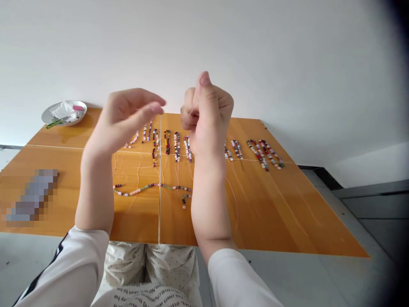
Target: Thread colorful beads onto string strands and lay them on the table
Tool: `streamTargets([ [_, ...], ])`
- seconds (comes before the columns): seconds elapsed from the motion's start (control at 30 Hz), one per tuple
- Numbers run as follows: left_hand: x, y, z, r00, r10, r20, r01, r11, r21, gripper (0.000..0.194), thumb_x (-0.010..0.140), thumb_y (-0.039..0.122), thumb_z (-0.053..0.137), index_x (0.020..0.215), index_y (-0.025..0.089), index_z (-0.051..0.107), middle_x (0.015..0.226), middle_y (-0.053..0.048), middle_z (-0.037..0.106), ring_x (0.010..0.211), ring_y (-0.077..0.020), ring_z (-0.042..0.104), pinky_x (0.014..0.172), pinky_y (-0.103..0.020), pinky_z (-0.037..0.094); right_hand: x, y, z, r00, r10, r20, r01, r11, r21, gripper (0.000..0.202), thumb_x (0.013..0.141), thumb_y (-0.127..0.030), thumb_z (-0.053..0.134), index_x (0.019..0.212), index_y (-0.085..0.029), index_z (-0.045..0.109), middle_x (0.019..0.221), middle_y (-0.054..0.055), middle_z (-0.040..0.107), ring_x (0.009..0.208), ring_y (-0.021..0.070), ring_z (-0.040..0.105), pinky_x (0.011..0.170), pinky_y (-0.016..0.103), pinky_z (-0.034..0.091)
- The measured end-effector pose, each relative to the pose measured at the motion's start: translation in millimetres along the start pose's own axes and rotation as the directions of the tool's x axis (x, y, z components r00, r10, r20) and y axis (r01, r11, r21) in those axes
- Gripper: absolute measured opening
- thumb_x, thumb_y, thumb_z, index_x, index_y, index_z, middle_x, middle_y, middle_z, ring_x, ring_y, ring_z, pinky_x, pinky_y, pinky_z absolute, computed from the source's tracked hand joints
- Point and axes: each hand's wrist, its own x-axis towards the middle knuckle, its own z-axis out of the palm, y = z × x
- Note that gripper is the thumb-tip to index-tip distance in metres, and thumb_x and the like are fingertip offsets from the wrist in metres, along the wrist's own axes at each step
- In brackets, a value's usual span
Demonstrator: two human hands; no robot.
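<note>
White sleeves (79, 260) and bare arms come up close in front, with both hands held up over the bench (271, 204). The left hand (115, 125) has its thumb and fingertips very near each other, with only a small gap, if any. The right hand (212, 111) has its fingers folded in and its thumb up. I can't tell if a thin thread is in either one. Past them, on the bench, short bead strings (177, 147) lie in a row near the back, and a long bead string (126, 194) lies in a wavy line nearer the front. Thin pink threads (237, 207) trail on the wood. The bead strings look light and floppy, so they should bend and swing if picked up by one end. The beads look hard, smooth and round, and might slip or roll under a fingertip. The threads look soft and could tangle or snap if pulled hard. A good place to hold is the end bead and its thread, pinched together, with the other hand under the middle so it doesn't sag.
</note>
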Motion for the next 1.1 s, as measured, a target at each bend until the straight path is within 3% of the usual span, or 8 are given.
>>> streamTargets([
  [0.13, -0.9, 10.0, 33.7, 0.993, 0.117, -0.027, -0.117, 0.993, 0.005, 0.037, 0.067, 0.042, 0.088, 0.092, 0.020, 0.073, 0.088, -0.006, 0.074, 0.084, -0.0176, 0.067, 0.080, -0.033, 0.052, 0.3, -0.7, 1.8, 0.999, -0.038, -0.030, 0.040, 0.997, 0.072, 0.073, 0.083, -0.074, 0.057, 0.049, -0.020, 0.022, 0.046, -0.002, 0.020, 0.045, 0.0131, 0.019, 0.045, 0.034, 0.022],
  [0.3, 0.1, -3.3, 50.3, 0.952, 0.277, -0.132, -0.279, 0.960, 0.007, 0.018, 0.075, 0.033, 0.083, 0.084, 0.022, 0.072, 0.081, -0.004, 0.071, 0.078, -0.0162, 0.065, 0.074, -0.034, 0.054, 0.6, -5.6, 0.9, 0.998, -0.068, -0.014, 0.069, 0.992, 0.103, 0.073, 0.081, -0.069, 0.065, 0.051, -0.019, 0.021, 0.049, -0.003, 0.017, 0.048, 0.0117, 0.020, 0.048, 0.032, 0.019],
  [0.47, -0.3, 1.8, 55.1, 0.882, 0.422, -0.209, -0.417, 0.906, 0.069, 0.008, 0.080, 0.015, 0.076, 0.077, 0.023, 0.073, 0.073, -0.001, 0.071, 0.066, -0.0126, 0.064, 0.063, -0.030, 0.054, -0.3, -6.3, 1.0, 0.994, -0.103, 0.048, 0.093, 0.980, 0.177, 0.068, 0.086, -0.058, 0.067, 0.053, -0.019, 0.022, 0.052, -0.004, 0.017, 0.047, 0.0100, 0.021, 0.048, 0.031, 0.022],
  [0.63, 0.5, 2.5, 50.7, 0.956, 0.234, -0.177, -0.262, 0.952, -0.155, 0.012, 0.084, 0.029, 0.076, 0.079, 0.019, 0.074, 0.077, -0.003, 0.075, 0.071, -0.0118, 0.068, 0.067, -0.026, 0.058, 1.5, -4.8, -1.6, 0.994, -0.102, -0.046, 0.103, 0.994, 0.027, 0.069, 0.089, -0.068, 0.055, 0.055, -0.020, 0.019, 0.050, -0.005, 0.017, 0.046, 0.0089, 0.015, 0.046, 0.030, 0.020],
  [0.73, 1.2, 0.9, 48.1, 0.984, 0.119, -0.133, -0.151, 0.953, -0.262, 0.023, 0.081, 0.041, 0.078, 0.080, 0.019, 0.072, 0.078, -0.003, 0.076, 0.072, -0.0129, 0.070, 0.068, -0.025, 0.059, 0.0, -8.7, -1.7, 0.982, -0.182, -0.055, 0.183, 0.983, 0.013, 0.062, 0.094, -0.052, 0.058, 0.054, -0.020, 0.023, 0.052, -0.004, 0.021, 0.046, 0.0088, 0.016, 0.048, 0.031, 0.017],
  [0.8, 0.5, 2.2, 47.5, 0.990, 0.072, -0.118, -0.107, 0.939, -0.328, 0.024, 0.080, 0.043, 0.078, 0.079, 0.020, 0.072, 0.078, -0.002, 0.075, 0.074, -0.0135, 0.071, 0.070, -0.025, 0.060, -2.0, -12.5, -0.1, 0.966, -0.250, -0.058, 0.252, 0.967, 0.030, 0.060, 0.094, -0.043, 0.063, 0.055, -0.019, 0.024, 0.053, -0.004, 0.022, 0.046, 0.0085, 0.018, 0.049, 0.031, 0.017],
  [0.93, -2.3, 7.7, 47.0, 0.994, -0.004, -0.108, -0.045, 0.890, -0.453, 0.025, 0.080, 0.047, 0.076, 0.077, 0.023, 0.072, 0.076, 0.002, 0.072, 0.077, -0.0133, 0.072, 0.076, -0.028, 0.063, -4.5, -15.8, 2.4, 0.939, -0.334, -0.077, 0.334, 0.943, -0.016, 0.058, 0.091, -0.050, 0.065, 0.058, -0.020, 0.028, 0.054, -0.004, 0.024, 0.046, 0.0084, 0.021, 0.048, 0.030, 0.025],
  [1.1, -2.8, 10.7, 43.4, 0.992, -0.104, -0.072, 0.043, 0.810, -0.586, 0.021, 0.081, 0.041, 0.077, 0.074, 0.022, 0.072, 0.074, 0.002, 0.070, 0.069, -0.0093, 0.068, 0.075, -0.026, 0.061, -0.4, -6.6, -4.3, 0.933, -0.359, 0.019, 0.359, 0.933, -0.024, 0.042, 0.092, -0.046, 0.064, 0.061, -0.022, 0.048, 0.054, -0.004, 0.034, 0.043, 0.0084, 0.021, 0.048, 0.031, 0.023],
])
